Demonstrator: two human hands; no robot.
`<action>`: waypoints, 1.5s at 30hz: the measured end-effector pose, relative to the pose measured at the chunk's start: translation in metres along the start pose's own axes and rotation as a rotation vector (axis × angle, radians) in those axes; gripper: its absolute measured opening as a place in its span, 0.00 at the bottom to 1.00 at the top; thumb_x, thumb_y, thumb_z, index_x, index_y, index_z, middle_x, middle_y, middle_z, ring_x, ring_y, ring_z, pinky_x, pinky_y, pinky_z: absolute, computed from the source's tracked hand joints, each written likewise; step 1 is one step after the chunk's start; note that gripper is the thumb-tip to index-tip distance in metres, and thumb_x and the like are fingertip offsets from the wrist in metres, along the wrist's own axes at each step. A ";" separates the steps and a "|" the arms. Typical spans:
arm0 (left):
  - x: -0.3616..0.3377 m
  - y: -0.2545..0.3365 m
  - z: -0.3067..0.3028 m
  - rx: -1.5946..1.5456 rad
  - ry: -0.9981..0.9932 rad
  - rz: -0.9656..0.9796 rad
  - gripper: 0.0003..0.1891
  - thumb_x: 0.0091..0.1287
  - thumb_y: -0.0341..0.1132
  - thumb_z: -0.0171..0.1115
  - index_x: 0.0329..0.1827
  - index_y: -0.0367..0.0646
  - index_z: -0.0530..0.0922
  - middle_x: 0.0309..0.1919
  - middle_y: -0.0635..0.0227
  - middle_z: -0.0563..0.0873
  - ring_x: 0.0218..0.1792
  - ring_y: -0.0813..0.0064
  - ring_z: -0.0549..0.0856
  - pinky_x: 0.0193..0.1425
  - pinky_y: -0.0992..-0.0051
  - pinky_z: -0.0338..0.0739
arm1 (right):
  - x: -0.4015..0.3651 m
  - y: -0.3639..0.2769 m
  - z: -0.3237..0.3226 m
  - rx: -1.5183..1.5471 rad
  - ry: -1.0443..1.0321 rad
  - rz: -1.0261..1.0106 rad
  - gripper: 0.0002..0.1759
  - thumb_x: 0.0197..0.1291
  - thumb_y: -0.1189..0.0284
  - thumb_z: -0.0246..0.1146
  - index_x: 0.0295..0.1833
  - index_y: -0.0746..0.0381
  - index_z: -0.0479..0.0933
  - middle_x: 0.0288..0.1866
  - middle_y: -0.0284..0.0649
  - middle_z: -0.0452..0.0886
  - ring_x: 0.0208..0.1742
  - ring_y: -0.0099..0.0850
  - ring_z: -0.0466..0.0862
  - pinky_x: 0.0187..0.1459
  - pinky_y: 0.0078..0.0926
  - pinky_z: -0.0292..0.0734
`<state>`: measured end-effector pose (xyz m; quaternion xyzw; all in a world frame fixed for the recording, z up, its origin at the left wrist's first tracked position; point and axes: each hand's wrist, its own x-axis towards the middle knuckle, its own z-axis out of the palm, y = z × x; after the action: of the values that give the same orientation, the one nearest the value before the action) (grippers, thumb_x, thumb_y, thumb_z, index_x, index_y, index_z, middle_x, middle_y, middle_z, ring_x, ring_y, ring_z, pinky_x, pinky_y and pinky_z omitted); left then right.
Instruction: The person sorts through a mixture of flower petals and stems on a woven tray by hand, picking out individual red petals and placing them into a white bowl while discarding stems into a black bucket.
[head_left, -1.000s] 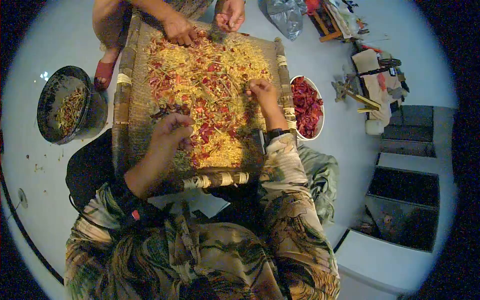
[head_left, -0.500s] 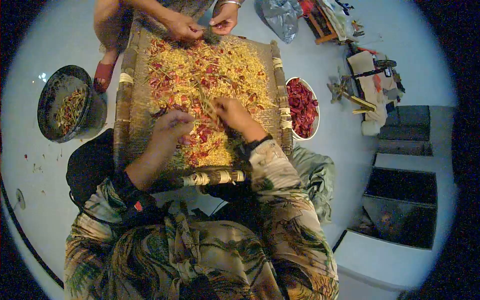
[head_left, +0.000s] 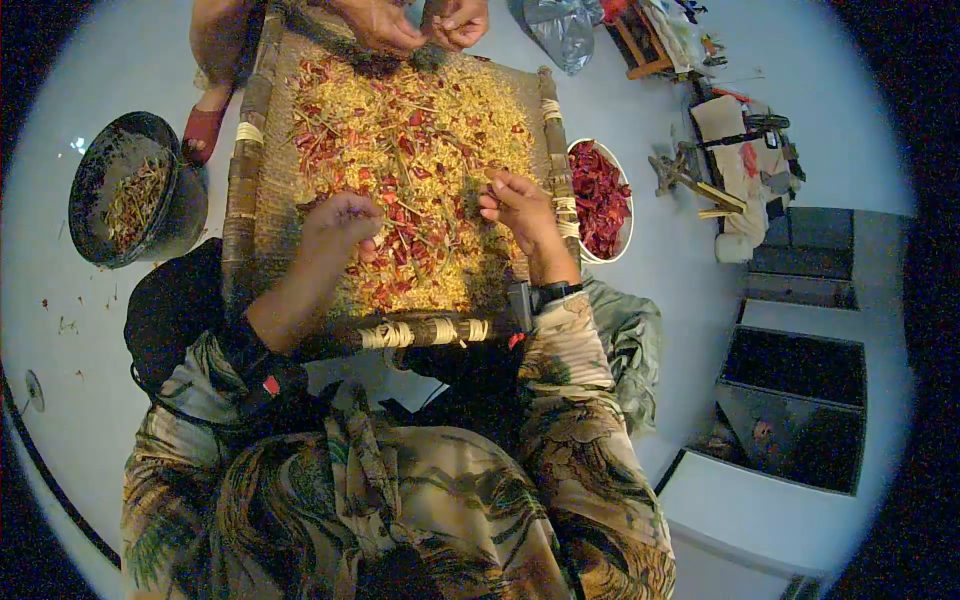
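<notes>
R hand (head_left: 520, 208) has been shifted rt., so yellow-red mix (head_left: 425, 150) is exposed btwn. it & L hand (head_left: 340, 228). Fingers bent, tips close; grip can't be told. Mix is spread under fingers, on woven tray (head_left: 276, 190).

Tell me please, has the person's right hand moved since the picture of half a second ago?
Yes. The right hand has moved rightward over the tray, from near its middle towards its right side.
</notes>
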<state>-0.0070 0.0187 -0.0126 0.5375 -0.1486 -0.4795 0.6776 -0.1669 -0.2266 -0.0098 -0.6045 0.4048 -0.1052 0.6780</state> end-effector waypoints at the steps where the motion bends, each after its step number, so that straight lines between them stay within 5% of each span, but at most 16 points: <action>1: 0.000 0.001 0.000 -0.001 0.003 -0.008 0.08 0.57 0.33 0.60 0.37 0.42 0.74 0.24 0.72 0.77 0.22 0.82 0.76 0.25 0.82 0.72 | 0.002 0.001 0.004 -0.012 -0.014 0.005 0.19 0.61 0.70 0.58 0.56 0.65 0.70 0.39 0.36 0.79 0.34 0.23 0.78 0.34 0.20 0.76; 4: -0.001 0.003 0.003 -0.004 0.015 -0.032 0.08 0.57 0.33 0.60 0.37 0.42 0.75 0.24 0.72 0.77 0.22 0.82 0.76 0.25 0.82 0.72 | 0.019 0.005 0.026 -0.230 -0.107 -0.013 0.19 0.58 0.68 0.60 0.53 0.65 0.73 0.38 0.36 0.80 0.35 0.26 0.79 0.35 0.24 0.76; 7: -0.001 0.003 0.004 -0.007 0.012 -0.052 0.07 0.57 0.33 0.60 0.37 0.41 0.75 0.24 0.72 0.77 0.22 0.83 0.76 0.25 0.82 0.72 | 0.046 0.021 0.048 -0.725 -0.081 -0.442 0.16 0.55 0.67 0.63 0.47 0.64 0.76 0.35 0.36 0.81 0.35 0.28 0.79 0.36 0.28 0.75; 10: 0.003 -0.002 0.000 -0.010 -0.013 -0.056 0.08 0.56 0.32 0.60 0.37 0.41 0.76 0.23 0.72 0.78 0.21 0.83 0.76 0.25 0.83 0.72 | 0.060 0.033 0.062 -1.269 0.041 -0.519 0.13 0.53 0.67 0.64 0.40 0.65 0.77 0.32 0.36 0.81 0.34 0.27 0.79 0.36 0.28 0.73; 13: 0.006 -0.004 -0.001 -0.013 -0.010 -0.039 0.08 0.56 0.32 0.61 0.37 0.41 0.76 0.22 0.72 0.78 0.20 0.84 0.76 0.24 0.83 0.72 | 0.059 0.038 0.060 -1.002 0.031 -0.522 0.13 0.49 0.66 0.64 0.34 0.65 0.77 0.32 0.51 0.80 0.35 0.46 0.79 0.39 0.38 0.73; 17: 0.003 -0.007 0.000 -0.026 -0.029 -0.021 0.09 0.55 0.32 0.61 0.37 0.41 0.76 0.23 0.72 0.78 0.20 0.83 0.76 0.24 0.82 0.73 | 0.053 0.036 0.046 -0.368 -0.058 -0.090 0.11 0.51 0.65 0.64 0.33 0.62 0.78 0.26 0.35 0.79 0.29 0.29 0.77 0.31 0.28 0.72; 18: 0.001 -0.007 0.001 -0.041 -0.036 -0.012 0.09 0.55 0.32 0.61 0.37 0.41 0.76 0.23 0.72 0.78 0.20 0.83 0.76 0.24 0.82 0.73 | 0.046 0.024 0.048 -0.212 -0.053 0.018 0.06 0.54 0.70 0.64 0.33 0.59 0.75 0.22 0.27 0.71 0.22 0.15 0.68 0.22 0.14 0.62; 26: 0.003 -0.011 0.001 0.035 -0.033 -0.001 0.08 0.56 0.33 0.59 0.37 0.41 0.75 0.26 0.73 0.78 0.24 0.84 0.76 0.26 0.81 0.74 | 0.020 -0.006 0.053 0.176 -0.128 0.015 0.06 0.58 0.70 0.60 0.37 0.59 0.71 0.29 0.29 0.72 0.29 0.18 0.70 0.26 0.17 0.66; 29: 0.002 -0.010 -0.001 0.019 -0.062 -0.001 0.08 0.57 0.33 0.59 0.37 0.41 0.75 0.26 0.73 0.78 0.24 0.84 0.76 0.26 0.81 0.74 | 0.031 0.003 0.045 0.534 -0.329 0.048 0.08 0.60 0.67 0.57 0.38 0.60 0.71 0.31 0.32 0.73 0.29 0.21 0.70 0.27 0.18 0.67; 38: -0.001 -0.005 -0.001 -0.041 -0.081 -0.021 0.08 0.57 0.33 0.59 0.38 0.41 0.75 0.27 0.73 0.77 0.25 0.83 0.76 0.27 0.81 0.74 | 0.031 -0.005 0.052 0.660 -0.468 0.136 0.24 0.61 0.66 0.52 0.58 0.71 0.65 0.44 0.41 0.76 0.40 0.30 0.77 0.36 0.22 0.74; 45: 0.000 -0.007 0.002 -0.029 -0.051 -0.030 0.09 0.57 0.34 0.59 0.39 0.41 0.75 0.27 0.72 0.78 0.25 0.82 0.77 0.28 0.81 0.74 | 0.018 -0.008 0.064 0.646 -0.585 0.102 0.26 0.61 0.67 0.50 0.62 0.69 0.61 0.54 0.51 0.73 0.51 0.39 0.77 0.49 0.35 0.76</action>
<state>-0.0119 0.0178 -0.0184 0.5174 -0.1505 -0.5053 0.6740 -0.1090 -0.1924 -0.0138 -0.3453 0.1712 -0.0171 0.9226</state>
